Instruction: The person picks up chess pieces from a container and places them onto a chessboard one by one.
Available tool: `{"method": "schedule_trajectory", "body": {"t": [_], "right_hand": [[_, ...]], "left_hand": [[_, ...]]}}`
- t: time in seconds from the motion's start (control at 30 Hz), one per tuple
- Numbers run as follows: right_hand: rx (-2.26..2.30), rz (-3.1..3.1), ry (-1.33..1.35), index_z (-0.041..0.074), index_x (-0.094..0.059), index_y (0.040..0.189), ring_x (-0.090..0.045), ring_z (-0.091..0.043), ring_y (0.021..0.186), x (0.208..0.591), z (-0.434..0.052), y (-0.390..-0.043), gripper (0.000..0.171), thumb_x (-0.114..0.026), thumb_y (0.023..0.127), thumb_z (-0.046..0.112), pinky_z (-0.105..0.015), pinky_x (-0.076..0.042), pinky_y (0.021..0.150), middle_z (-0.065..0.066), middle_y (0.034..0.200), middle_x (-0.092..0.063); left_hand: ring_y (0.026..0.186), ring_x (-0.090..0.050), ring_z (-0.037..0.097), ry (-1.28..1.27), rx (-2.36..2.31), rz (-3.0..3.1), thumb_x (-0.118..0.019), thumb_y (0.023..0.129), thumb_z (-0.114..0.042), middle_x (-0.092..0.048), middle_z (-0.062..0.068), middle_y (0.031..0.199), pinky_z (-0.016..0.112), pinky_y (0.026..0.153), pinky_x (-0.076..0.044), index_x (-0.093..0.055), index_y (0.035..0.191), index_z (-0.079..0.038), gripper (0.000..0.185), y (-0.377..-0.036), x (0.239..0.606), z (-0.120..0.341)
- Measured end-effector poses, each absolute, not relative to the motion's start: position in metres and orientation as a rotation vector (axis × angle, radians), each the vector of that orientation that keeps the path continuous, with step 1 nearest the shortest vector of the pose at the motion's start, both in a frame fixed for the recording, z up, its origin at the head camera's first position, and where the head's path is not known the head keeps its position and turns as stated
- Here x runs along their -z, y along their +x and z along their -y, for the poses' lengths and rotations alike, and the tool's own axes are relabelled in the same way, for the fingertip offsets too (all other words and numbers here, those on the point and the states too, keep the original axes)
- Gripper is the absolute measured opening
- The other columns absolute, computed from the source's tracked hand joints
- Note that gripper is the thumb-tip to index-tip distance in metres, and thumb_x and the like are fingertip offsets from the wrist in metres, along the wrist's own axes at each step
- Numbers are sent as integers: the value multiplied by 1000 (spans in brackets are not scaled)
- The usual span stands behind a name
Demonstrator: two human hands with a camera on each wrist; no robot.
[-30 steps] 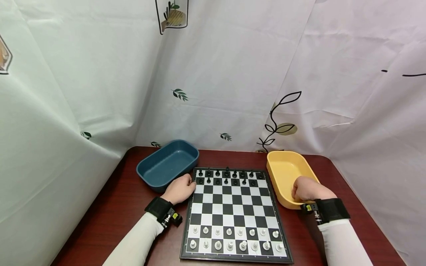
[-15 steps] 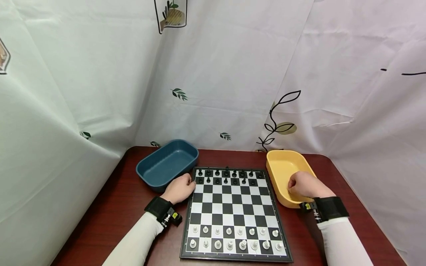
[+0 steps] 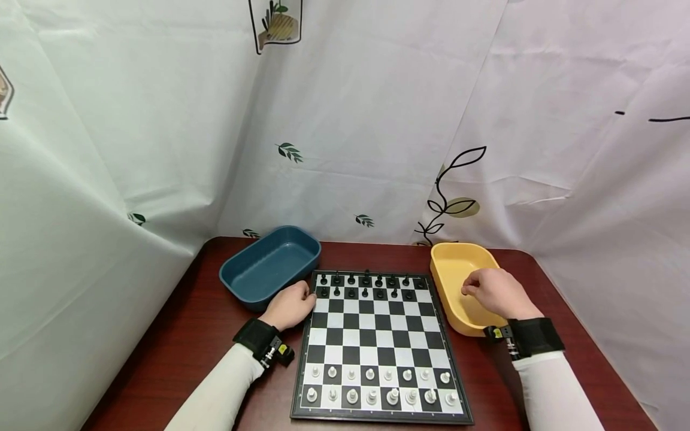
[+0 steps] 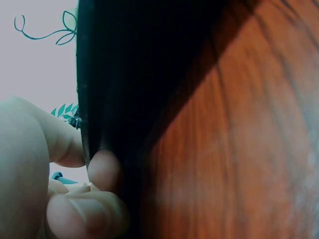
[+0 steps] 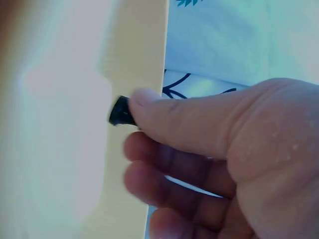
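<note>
A black-and-white chessboard lies on the table. Several black chess pieces stand in two rows at its far end, and several white chess pieces stand in two rows at the near end. My left hand holds the board's left edge near the far corner, fingertips against its dark side. Over a yellow tub on the right, my right hand pinches a black chess piece between thumb and fingers. Its base sticks out; the rest is hidden, so I cannot tell which piece.
A blue tub stands at the back left, close beside the board's far left corner. The table is dark red wood. A printed white cloth hangs behind and along both sides.
My right hand has risen from low inside the yellow tub, moving up and slightly left with the black chess piece. My left hand has stayed at the board's edge.
</note>
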State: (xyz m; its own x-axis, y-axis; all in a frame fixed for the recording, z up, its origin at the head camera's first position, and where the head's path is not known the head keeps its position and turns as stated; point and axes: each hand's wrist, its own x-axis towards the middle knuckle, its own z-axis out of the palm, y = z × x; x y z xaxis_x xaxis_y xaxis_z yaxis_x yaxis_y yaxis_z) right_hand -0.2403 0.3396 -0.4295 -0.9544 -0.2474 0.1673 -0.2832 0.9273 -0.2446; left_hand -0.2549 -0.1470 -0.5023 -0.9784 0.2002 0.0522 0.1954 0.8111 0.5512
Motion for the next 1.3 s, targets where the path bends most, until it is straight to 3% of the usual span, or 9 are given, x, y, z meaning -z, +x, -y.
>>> {"method": "schedule_trajectory", "body": {"t": [0.17,0.37,0.5,0.7,0.97,1.3], "right_hand": [[-364,2815,456,8,-86,97,-72,-27,83,425,-334,-241,4,-87,94,11,-56,-59,79,-1,89,-76],[-356,2669,495,4,-85,105,-65,-21,74,421,-320,-237,8,-84,97,7,-47,-54,69,-2,90,-71],[-375,2614,535,2,-84,109,-65,-22,77,419,-308,-235,13,-86,96,4,-45,-54,68,-4,93,-73],[-396,2563,640,5,-82,101,-73,-29,85,418,-288,-234,13,-90,91,3,-50,-58,78,-7,95,-79],[-347,2619,635,12,-83,95,-75,-27,87,427,-268,-230,10,-92,91,8,-51,-61,80,-1,90,-78],[-319,2668,633,11,-83,93,-74,-26,86,443,-256,-234,9,-91,91,8,-51,-61,77,-2,89,-77]], "left_hand": [[63,-51,20,327,-911,-2986,-63,108,-26,-51,2,73,37,64,-40,-56,88,-15,23,-255,502,147],[63,-51,20,325,-917,-2995,-64,106,-26,-51,1,72,37,64,-41,-55,87,-15,24,-255,501,148],[64,-52,20,325,-911,-2995,-63,106,-27,-51,1,72,37,64,-41,-55,87,-16,23,-256,502,148],[64,-52,19,321,-907,-2997,-64,106,-27,-52,1,73,37,65,-42,-56,87,-16,23,-256,503,148],[64,-52,19,312,-905,-2985,-63,107,-27,-52,1,73,36,65,-41,-56,87,-16,24,-256,502,148],[63,-52,19,319,-915,-2984,-64,107,-27,-52,1,72,36,64,-41,-56,87,-15,25,-256,502,147]]}}
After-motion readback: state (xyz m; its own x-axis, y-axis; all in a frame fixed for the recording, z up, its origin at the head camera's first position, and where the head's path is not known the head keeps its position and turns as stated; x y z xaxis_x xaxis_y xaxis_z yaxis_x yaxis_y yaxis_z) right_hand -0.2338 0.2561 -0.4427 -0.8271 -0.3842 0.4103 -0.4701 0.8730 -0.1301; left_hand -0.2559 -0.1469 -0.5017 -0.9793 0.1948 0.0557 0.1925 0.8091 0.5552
